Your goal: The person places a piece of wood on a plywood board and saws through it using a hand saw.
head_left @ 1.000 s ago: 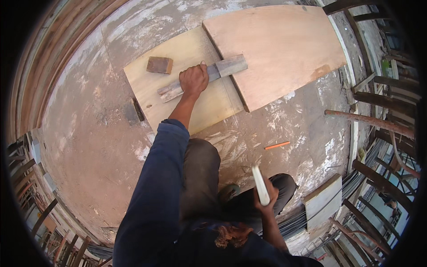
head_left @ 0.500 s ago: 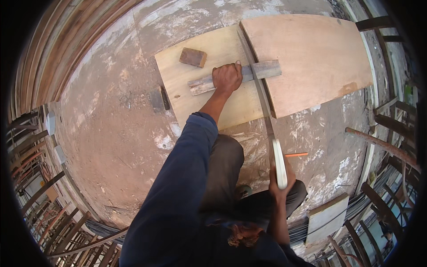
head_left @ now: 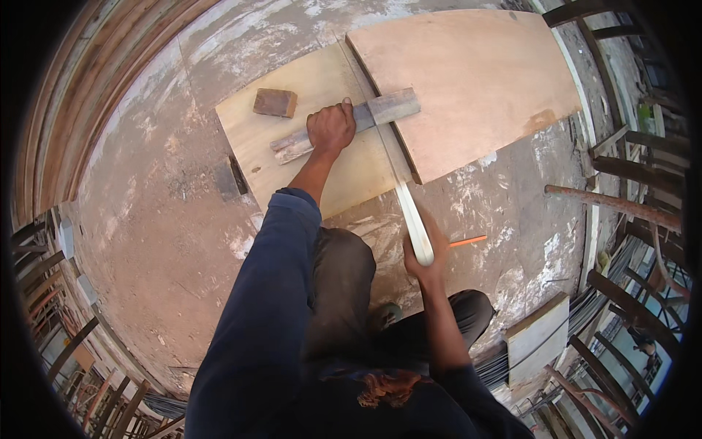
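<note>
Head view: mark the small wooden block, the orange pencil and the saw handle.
small wooden block (head_left: 276, 102), head view, middle of its top face.
orange pencil (head_left: 468, 241), head view, mid-shaft, on the floor.
saw handle (head_left: 415, 228), head view, pale grip above the right hand (head_left: 428, 260).

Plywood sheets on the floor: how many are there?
2: a pale sheet under the left hand, and a reddish sheet to its right. Others may be hidden.

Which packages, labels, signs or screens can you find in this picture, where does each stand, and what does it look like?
None: no package, label, sign or screen shows. Only bare wood lies on the floor: a pale board, a reddish sheet, a small brown block, and an orange pencil.
</note>
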`<state>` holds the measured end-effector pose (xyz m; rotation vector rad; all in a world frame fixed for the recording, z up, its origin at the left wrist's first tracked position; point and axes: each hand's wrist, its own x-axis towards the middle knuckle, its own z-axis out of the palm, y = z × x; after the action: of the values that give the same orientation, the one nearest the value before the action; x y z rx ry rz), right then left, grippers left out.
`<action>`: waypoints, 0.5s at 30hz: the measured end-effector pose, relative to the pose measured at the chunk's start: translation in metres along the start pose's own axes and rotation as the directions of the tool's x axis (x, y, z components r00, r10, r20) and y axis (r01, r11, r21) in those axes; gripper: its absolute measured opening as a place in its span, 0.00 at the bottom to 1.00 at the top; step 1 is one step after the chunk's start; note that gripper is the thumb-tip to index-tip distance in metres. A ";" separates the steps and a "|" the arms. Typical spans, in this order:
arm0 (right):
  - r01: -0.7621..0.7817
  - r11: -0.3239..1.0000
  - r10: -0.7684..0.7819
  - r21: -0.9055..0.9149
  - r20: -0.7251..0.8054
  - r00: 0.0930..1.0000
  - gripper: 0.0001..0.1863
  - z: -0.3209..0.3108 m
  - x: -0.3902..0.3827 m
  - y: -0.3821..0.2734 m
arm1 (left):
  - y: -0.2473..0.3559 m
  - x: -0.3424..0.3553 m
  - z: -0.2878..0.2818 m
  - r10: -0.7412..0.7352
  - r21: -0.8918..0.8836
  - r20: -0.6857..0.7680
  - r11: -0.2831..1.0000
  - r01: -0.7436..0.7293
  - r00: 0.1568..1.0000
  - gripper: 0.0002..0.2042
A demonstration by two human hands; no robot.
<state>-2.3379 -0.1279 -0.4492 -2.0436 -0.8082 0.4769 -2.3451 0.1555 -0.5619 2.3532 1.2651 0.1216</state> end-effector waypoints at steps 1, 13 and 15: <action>-0.004 0.996 0.005 0.086 -0.012 1.000 0.30 0.016 0.043 0.009 | 0.014 0.002 0.005 0.020 -0.014 -0.015 1.000 -0.020 1.000 0.30; 0.182 0.953 -0.148 0.243 -0.153 0.977 0.26 0.063 0.058 0.023 | -0.004 -0.006 -0.006 0.036 -0.076 -0.088 0.996 -0.043 0.995 0.25; 0.238 0.958 -0.214 0.159 -0.156 0.964 0.25 0.062 0.047 0.031 | -0.013 -0.020 -0.007 0.080 -0.102 -0.125 0.990 -0.093 0.989 0.24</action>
<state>-2.3296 -0.0720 -0.5112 -1.7739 -0.8719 0.2657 -2.3685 0.1481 -0.5582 2.3377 1.1801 0.3562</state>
